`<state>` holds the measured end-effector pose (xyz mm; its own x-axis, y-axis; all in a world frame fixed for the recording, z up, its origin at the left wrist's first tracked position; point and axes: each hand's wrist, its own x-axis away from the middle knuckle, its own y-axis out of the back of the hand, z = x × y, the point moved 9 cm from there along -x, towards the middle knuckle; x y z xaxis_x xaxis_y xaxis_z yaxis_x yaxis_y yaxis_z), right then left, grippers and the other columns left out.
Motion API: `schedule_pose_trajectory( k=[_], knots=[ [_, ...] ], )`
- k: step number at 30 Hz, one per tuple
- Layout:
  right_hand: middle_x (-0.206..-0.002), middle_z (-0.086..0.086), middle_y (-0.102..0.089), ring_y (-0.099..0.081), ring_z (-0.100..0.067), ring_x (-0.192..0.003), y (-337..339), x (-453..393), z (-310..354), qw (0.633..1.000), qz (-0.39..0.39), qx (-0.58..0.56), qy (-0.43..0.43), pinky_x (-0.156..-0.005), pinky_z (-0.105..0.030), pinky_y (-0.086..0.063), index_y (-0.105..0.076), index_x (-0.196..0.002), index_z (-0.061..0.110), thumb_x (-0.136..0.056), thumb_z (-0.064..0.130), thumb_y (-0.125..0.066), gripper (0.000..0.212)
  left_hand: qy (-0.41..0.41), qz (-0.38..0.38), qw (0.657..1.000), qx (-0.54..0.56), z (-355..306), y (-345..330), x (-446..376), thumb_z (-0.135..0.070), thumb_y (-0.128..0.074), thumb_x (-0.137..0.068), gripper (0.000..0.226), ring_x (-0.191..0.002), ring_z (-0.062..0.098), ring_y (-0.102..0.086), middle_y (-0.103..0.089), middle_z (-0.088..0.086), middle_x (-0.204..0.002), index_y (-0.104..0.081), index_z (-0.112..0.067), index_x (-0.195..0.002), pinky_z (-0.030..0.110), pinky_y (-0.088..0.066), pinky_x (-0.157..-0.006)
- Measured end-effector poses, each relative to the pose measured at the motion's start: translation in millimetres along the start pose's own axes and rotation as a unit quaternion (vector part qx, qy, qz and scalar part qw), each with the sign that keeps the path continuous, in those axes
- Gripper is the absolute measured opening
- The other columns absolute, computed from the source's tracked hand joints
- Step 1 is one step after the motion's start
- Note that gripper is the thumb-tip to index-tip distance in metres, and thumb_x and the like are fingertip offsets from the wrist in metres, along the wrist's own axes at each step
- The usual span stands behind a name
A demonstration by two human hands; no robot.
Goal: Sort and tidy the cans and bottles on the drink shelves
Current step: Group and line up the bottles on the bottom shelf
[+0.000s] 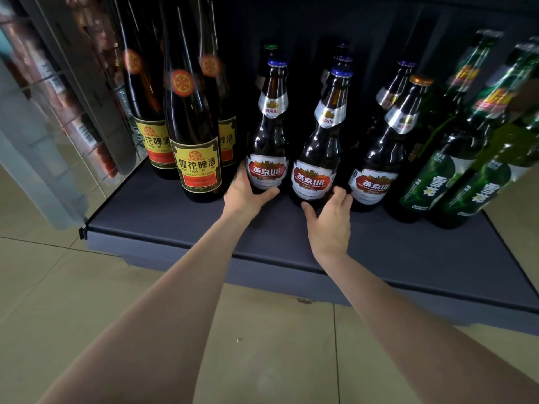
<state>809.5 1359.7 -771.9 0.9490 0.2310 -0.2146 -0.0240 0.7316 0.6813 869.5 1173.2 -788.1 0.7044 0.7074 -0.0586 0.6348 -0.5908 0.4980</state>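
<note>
Both arms reach in from the bottom of the frame, and the left hand (248,193) curls around the base of the left Yanjing U8 bottle (267,135) at centre, thumb across the front below its label, while the right hand (331,220) wraps the base of the middle Yanjing U8 bottle (319,147) just right of it. Both stand on the dark shelf (163,211), the middle one tilted; tall Xuehua bottles (192,126) sit left, a third Yanjing U8 bottle (385,150) and green bottles (455,147) right
</note>
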Motion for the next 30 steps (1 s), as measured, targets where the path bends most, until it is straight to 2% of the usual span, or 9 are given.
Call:
schedule_pose_trajectory(
  k=[3, 6, 10, 15, 20, 26, 30],
  knots=[
    [-0.127, -0.010, -0.042, -0.052, -0.025, -0.107, 2.0, 0.2, 0.1, 1.000, 0.001, -0.007, 0.001, -0.071, -0.025, -0.037, -0.037, -0.129, 0.005, -0.089, 0.026, -0.062, 0.051, 0.013, -0.114, 0.993, -0.043, -6.6, 6.3, 23.3, -0.034, -0.076, -0.073, 0.089, -0.131, 0.025, -0.036, -0.040, 0.010, -0.140, -0.025, -0.011, -0.143, 0.040, -0.029, -0.108],
    [-0.127, -0.009, -0.043, -0.052, -0.023, -0.106, 4.8, -0.9, -2.2, 1.000, 0.011, -0.018, 0.001, -0.072, -0.021, -0.035, -0.039, -0.128, 0.006, -0.089, 0.024, -0.062, 0.049, 0.025, -0.160, 0.982, -0.098, -10.5, 4.3, 31.6, -0.037, -0.072, -0.076, 0.082, -0.128, 0.026, -0.038, -0.042, 0.010, -0.135, -0.027, -0.012, -0.140, 0.038, -0.028, -0.104],
    [-0.123, -0.009, -0.045, -0.053, -0.024, -0.104, 7.2, -2.7, -0.7, 1.000, 0.012, -0.002, 0.013, -0.073, -0.023, -0.036, -0.040, -0.126, 0.005, -0.090, 0.024, -0.061, 0.046, 0.021, -0.159, 0.982, -0.105, -8.9, 1.5, 29.1, -0.037, -0.068, -0.081, 0.078, -0.128, 0.024, -0.040, -0.043, 0.008, -0.135, -0.027, -0.012, -0.141, 0.037, -0.027, -0.104],
    [-0.126, -0.009, -0.045, -0.053, -0.026, -0.109, 5.8, -4.3, 1.6, 0.999, 0.016, 0.039, 0.012, -0.081, -0.035, -0.045, -0.038, -0.130, 0.006, -0.091, 0.027, -0.059, 0.049, 0.011, -0.161, 0.981, -0.103, -11.2, 1.4, 31.4, -0.036, -0.068, -0.082, 0.077, -0.127, 0.025, -0.040, -0.042, 0.009, -0.135, -0.026, -0.011, -0.142, 0.038, -0.026, -0.105],
    [-0.128, -0.009, -0.043, -0.052, -0.025, -0.111, 4.6, -3.2, -0.3, 0.999, 0.019, 0.036, 0.014, -0.082, -0.035, -0.044, -0.036, -0.134, 0.007, -0.092, 0.029, -0.057, 0.052, 0.009, -0.159, 0.982, -0.100, -10.5, 2.3, 30.9, -0.035, -0.069, -0.081, 0.077, -0.127, 0.026, -0.040, -0.043, 0.010, -0.135, -0.027, -0.010, -0.141, 0.038, -0.027, -0.105],
    [-0.126, -0.011, -0.046, -0.056, -0.022, -0.104, 10.8, -4.0, -6.9, 0.999, 0.010, -0.036, 0.017, -0.088, -0.032, -0.049, -0.044, -0.128, 0.003, -0.091, 0.018, -0.059, 0.043, 0.004, -0.157, 0.983, -0.095, -12.1, 2.5, 33.0, -0.034, -0.068, -0.082, 0.077, -0.128, 0.026, -0.039, -0.042, 0.010, -0.136, -0.027, -0.009, -0.142, 0.039, -0.026, -0.105],
    [-0.118, -0.012, -0.048, -0.058, -0.018, -0.094, 39.6, -1.4, -33.4, 0.996, -0.028, -0.079, 0.003, -0.083, -0.037, -0.054, -0.051, -0.117, 0.001, -0.085, 0.011, -0.067, 0.038, 0.029, -0.180, 0.979, -0.091, -12.7, 6.6, 39.0, -0.031, -0.069, -0.081, 0.065, -0.122, 0.029, -0.042, -0.044, 0.014, -0.128, -0.036, -0.004, -0.130, 0.039, -0.030, -0.101]
  ],
)
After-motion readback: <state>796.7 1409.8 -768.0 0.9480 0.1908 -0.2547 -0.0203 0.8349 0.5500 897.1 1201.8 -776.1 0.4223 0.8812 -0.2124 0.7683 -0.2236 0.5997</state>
